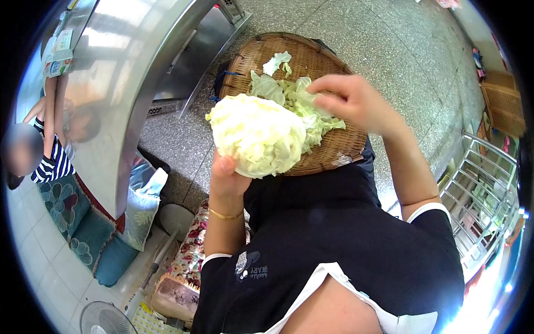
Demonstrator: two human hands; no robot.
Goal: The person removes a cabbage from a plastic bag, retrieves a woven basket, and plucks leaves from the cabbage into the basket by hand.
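Note:
A pale yellow-green head of cabbage (256,133) rests in my left hand (225,173), which grips it from below and the left side. To its right, my right hand (356,103) hovers over torn cabbage leaves (320,119); its thumb and forefinger are apart, with a slight blur on the fingers. I see no leaf between them. The leaves lie on a round woven bamboo tray (334,153) set over my lap. A small loose leaf piece (276,63) sits near the tray's far side.
A shiny metal-sided table (133,72) stands at the left, with another person (53,150) beyond it, leaning an arm on it. Cushions (117,259) and a fan (105,318) are at lower left. A metal rack (481,189) stands at right on the speckled floor (411,61).

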